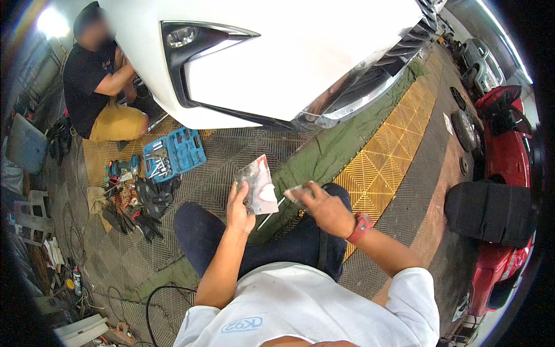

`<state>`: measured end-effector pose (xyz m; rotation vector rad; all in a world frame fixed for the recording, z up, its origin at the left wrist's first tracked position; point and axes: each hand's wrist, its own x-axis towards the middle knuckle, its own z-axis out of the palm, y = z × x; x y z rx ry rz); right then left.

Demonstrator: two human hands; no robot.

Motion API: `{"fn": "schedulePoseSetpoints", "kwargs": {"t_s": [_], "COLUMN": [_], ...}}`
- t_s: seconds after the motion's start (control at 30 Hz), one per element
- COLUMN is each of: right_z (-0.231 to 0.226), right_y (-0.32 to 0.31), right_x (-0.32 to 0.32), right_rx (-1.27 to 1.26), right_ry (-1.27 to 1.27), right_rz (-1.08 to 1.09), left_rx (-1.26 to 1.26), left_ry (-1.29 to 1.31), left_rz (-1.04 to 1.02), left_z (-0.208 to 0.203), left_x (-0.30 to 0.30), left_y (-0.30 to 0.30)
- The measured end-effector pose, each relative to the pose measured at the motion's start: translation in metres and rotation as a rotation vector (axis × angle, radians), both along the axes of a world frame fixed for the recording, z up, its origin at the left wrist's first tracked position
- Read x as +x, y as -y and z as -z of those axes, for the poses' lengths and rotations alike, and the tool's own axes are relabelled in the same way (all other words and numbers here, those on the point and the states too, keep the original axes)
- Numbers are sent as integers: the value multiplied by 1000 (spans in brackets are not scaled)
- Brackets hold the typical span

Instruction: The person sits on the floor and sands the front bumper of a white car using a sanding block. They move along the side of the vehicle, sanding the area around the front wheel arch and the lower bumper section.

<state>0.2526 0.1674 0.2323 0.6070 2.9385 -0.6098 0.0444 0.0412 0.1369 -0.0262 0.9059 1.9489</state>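
Note:
My left hand (237, 213) grips a flat, stained mixing board (252, 194) by its left edge, thumb on top. White filler paste (267, 194) lies on the board, with a red smear near its far corner. Just to the right, my right hand (330, 213) pinches a small, flat, grey-brown spreader (296, 196), a little apart from the board. A red watch is on my right wrist. Both hands are above my lap, in front of a white car bumper (248, 75) with a dark-framed lamp opening.
At the far left a person (95, 81) crouches against the car's side. An open blue tool case (189, 151), a drill (134, 164) and dark gloves (118, 218) lie on the tiled floor. Green cloth (324, 153) runs under the bumper. A wheel (463, 129) and red car panels (488, 277) are right.

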Motion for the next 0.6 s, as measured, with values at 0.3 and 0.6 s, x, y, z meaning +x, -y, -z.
{"fn": "schedulePoseSetpoints", "kwargs": {"t_s": [0.3,0.6], "right_z": [-78,-150], "right_y": [-67,-127], "right_x": [-20,-113], "right_rx": [-1573,1132], "right_ry": [-1135,-692], "right_rz": [519,172], "left_rx": [-57,-122], "left_ry": [275,226], "left_rz": [102,45], "left_z": [101,134], "left_x": [-47,-41], "left_y": [30,22]}}
